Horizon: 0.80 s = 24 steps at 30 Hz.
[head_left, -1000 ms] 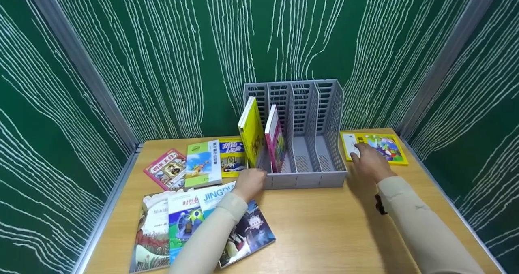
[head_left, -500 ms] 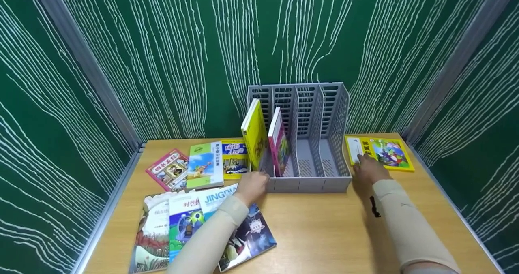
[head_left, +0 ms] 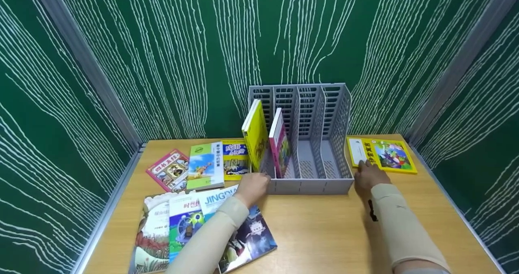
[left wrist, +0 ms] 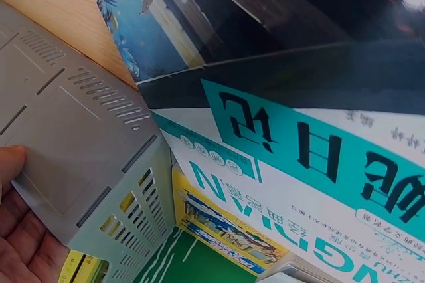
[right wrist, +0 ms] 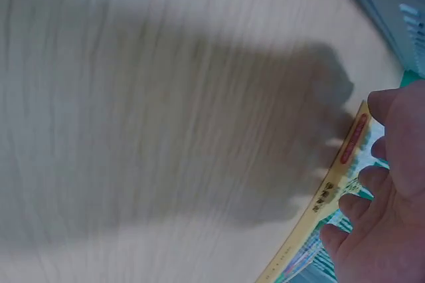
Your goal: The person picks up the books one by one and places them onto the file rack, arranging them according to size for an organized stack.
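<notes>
A grey plastic magazine rack [head_left: 310, 186] with several upright slots stands at the table's back. My left hand [head_left: 253, 188] grips its front left corner, the thumb lying on the grey wall [left wrist: 80, 143] in the left wrist view and the fingers behind it. A yellow-green book [head_left: 254, 134] leans upright in the leftmost slot, a pink-edged book [head_left: 279, 144] in the second. Right of the rack, a yellow-bordered picture book [head_left: 391, 154] lies flat. My right hand [head_left: 371, 176] is over its near left part, fingers loosely spread and thumb by the spine [right wrist: 319, 196] in the right wrist view.
Left of the rack lie a pink book [head_left: 168, 170], a green-and-blue book [head_left: 204, 164] and a yellow-and-blue book [head_left: 235, 156]. Nearer, large overlapping books [head_left: 156, 233] lie partly under my left forearm. Green walls with white lines enclose the table [head_left: 324, 233].
My right hand has shifted slightly down across the yellow-bordered book toward its near edge, uncovering more of the title. My left hand keeps its grip on the rack. The head view has shifted a little.
</notes>
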{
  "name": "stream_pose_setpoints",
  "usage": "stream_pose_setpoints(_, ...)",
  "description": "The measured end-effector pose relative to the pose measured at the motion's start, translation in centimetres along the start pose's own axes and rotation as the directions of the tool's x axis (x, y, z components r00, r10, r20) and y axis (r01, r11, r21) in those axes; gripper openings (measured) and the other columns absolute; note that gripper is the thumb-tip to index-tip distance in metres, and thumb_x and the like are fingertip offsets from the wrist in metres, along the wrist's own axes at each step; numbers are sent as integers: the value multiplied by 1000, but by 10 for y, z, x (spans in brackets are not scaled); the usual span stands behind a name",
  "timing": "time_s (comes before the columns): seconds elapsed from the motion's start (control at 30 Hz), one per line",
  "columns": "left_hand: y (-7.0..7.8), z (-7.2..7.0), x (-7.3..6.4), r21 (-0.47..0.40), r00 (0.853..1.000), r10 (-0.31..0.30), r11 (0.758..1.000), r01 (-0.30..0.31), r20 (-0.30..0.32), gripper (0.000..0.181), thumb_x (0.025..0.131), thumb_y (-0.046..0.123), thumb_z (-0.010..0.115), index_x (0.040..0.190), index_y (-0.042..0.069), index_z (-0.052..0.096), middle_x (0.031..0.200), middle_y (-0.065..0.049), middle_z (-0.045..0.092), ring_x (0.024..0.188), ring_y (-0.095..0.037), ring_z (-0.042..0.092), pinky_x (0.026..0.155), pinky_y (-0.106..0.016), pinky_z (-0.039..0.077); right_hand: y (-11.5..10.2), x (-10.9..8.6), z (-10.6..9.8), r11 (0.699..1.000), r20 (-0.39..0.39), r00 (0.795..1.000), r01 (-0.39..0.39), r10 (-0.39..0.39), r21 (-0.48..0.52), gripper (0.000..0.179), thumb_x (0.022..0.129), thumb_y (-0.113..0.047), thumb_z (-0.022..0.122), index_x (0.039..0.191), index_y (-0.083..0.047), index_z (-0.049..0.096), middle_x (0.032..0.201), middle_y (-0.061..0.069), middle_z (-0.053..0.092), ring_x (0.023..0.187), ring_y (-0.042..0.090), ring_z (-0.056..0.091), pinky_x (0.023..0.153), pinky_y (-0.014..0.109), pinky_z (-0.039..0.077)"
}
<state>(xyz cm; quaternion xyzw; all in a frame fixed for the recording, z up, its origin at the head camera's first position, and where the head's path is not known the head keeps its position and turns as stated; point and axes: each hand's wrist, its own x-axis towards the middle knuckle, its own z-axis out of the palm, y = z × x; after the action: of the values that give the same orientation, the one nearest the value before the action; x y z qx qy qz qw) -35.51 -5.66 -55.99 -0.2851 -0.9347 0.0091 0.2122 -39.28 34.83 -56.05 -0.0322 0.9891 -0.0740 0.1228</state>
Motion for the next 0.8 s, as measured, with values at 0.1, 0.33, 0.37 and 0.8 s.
stream_pose_setpoints(0.1,6,2,-1,-4,1000,19,1000,-19,4,18,96,8,66,83,13,77,76,-1,76,62,-18,71,55,-34,61,6,-10,3,1000,-20,1000,-8,8,-3,61,116,-24,38,163,14,30,164,45,31,147,67,37,120,78,34)
stream_pose_setpoints(0.33,14,10,-2,5,999,40,999,-40,-28,16,94,7,68,82,14,76,74,0,75,61,-16,69,54,-32,59,19,-12,13,999,-51,998,-44,44,3,56,115,-23,47,157,13,43,148,43,52,132,61,57,110,74,48)
stream_pose_setpoints(0.37,14,11,-2,7,998,42,999,-42,-35,16,94,7,68,82,14,76,74,0,75,60,-16,69,54,-31,59,21,-9,14,999,-52,997,-53,53,11,53,114,-23,49,154,12,48,142,41,58,126,58,62,108,72,51)
stream_pose_setpoints(0.8,4,6,-1,0,999,18,1000,-18,-50,15,93,7,68,80,12,75,72,-1,74,61,-20,71,55,-35,60,25,-7,25,998,-160,986,35,-42,-45,30,103,-15,67,112,12,75,91,26,76,77,34,72,79,59,64)
